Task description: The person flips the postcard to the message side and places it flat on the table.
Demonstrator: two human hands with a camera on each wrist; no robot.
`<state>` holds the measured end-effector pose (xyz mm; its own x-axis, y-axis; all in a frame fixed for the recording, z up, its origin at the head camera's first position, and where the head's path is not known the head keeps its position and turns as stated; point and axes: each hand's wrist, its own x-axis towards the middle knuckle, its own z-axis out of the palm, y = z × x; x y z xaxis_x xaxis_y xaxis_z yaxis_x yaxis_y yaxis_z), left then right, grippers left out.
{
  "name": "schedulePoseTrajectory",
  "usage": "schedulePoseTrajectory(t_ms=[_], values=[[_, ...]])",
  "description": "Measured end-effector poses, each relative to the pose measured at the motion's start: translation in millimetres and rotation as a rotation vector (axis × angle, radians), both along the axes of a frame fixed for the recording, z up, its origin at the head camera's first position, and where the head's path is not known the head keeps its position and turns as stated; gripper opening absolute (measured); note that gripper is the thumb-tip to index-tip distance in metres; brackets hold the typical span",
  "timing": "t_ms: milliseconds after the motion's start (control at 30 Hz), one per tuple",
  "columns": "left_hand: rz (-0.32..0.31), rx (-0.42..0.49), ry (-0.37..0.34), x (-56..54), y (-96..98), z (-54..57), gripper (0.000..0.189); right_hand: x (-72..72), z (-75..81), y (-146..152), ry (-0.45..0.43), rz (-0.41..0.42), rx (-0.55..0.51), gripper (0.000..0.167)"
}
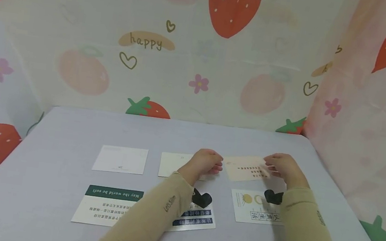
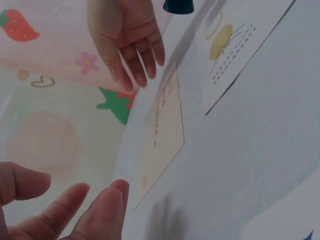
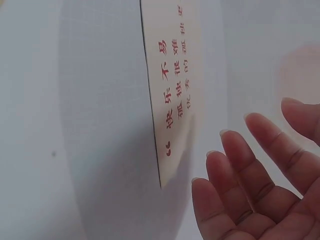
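Note:
A cream card with red print lies flat at the back right of the table, between my two hands. My left hand hovers by its left end, fingers loosely bent and holding nothing. At the card's right end is my right hand, its fingers spread and relaxed; the right wrist view shows the fingers apart from the card. Below my left wrist, a card with blue bands is partly hidden by the sleeve. A card with a yellow sun lies near my right wrist, partly covered by it.
Two pale cards lie in the back row, a plain white card and a cream card partly behind my left hand. At front left is a card with a green band. A strawberry-print curtain surrounds the white table.

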<state>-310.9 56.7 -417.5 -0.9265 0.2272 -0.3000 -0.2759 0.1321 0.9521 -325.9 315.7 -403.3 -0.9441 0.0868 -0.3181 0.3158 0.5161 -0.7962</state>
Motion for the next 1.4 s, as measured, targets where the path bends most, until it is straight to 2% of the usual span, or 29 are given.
schedulePoseTrajectory(t_ms=[267,500,800,1167,1400], values=[[0.003,0.015,-0.018,3.1,9.6,-6.4,0.025,1.4,-2.7,1.2,-0.012,-0.021,-0.002,0.038],[0.021,-0.059,-0.035,4.4,12.3,-6.7,0.022,0.7,-6.8,4.1,-0.017,-0.055,-0.006,0.035],[0.043,0.038,-0.152,0.2,14.0,-9.5,0.033,-1.6,-7.8,4.6,-0.047,-0.114,-0.034,0.026],[0.031,0.086,-0.201,-1.5,13.2,-10.7,0.035,-2.6,-9.2,1.2,-0.075,-0.147,-0.068,0.026],[0.033,0.079,-0.207,-3.1,13.6,-12.1,0.035,-4.8,-10.5,-1.0,-0.085,-0.155,-0.058,0.026]])
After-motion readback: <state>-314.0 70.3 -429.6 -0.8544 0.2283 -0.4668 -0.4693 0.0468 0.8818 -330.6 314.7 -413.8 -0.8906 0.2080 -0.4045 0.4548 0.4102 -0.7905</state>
